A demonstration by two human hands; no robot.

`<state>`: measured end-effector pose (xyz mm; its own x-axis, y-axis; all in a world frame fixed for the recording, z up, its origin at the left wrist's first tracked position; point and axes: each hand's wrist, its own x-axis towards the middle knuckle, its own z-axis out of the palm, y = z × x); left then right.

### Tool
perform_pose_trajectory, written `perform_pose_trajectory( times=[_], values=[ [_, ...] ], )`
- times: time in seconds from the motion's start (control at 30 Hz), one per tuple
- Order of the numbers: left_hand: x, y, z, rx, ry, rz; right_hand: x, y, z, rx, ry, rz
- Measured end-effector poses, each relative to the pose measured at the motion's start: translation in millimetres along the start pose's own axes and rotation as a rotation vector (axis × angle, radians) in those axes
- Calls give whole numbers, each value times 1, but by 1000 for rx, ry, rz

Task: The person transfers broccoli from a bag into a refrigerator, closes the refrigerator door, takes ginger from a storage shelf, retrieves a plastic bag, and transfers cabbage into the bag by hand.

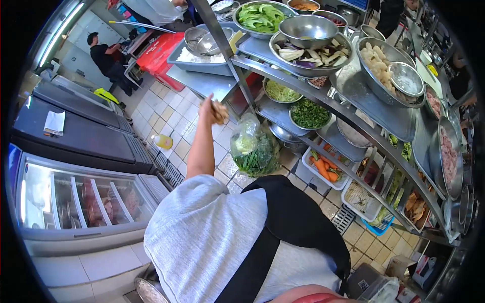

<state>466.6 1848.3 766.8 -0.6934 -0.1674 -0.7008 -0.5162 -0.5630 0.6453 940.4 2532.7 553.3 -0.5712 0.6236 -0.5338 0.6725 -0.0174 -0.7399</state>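
Near upper centre, the left hand [207, 107] curls half-closed around a knobbly tan lump [220, 113] near a clear plastic bag [266, 146].

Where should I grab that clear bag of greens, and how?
Probably gather the crumpled plastic at its top, coming down from above. The bag bulges with leaves lower down and shows no clear handle, so squeezing its belly might squash them.

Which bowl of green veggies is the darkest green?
The bowl of chopped leaves, beside the paler shredded greens; the sliced greens up top are lighter too.
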Motion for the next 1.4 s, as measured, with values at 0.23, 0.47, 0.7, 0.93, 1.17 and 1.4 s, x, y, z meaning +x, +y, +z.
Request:
perform_pose_trajectory(
  times=[0.23,0.47,0.7,0.93,1.17,1.4],
  values=[
    [105,122,-3,134,107,390,-11,-43,33,-69,-2,-58],
    [122,76,2,1207,521,646,-52,-77,61,-207,12,38],
    [73,20,46,1309,589,1392,-80,-94,79,-328,-5,87],
    [127,-4,82,1152,240,1541,-107,-102,92,-425,18,125],
    [150,-40,83,1179,434,1595,-113,-60,122,-414,120,-37],
    [81,-195,182,1309,-156,1569,-146,-13,115,-483,-125,201]
  ],
)
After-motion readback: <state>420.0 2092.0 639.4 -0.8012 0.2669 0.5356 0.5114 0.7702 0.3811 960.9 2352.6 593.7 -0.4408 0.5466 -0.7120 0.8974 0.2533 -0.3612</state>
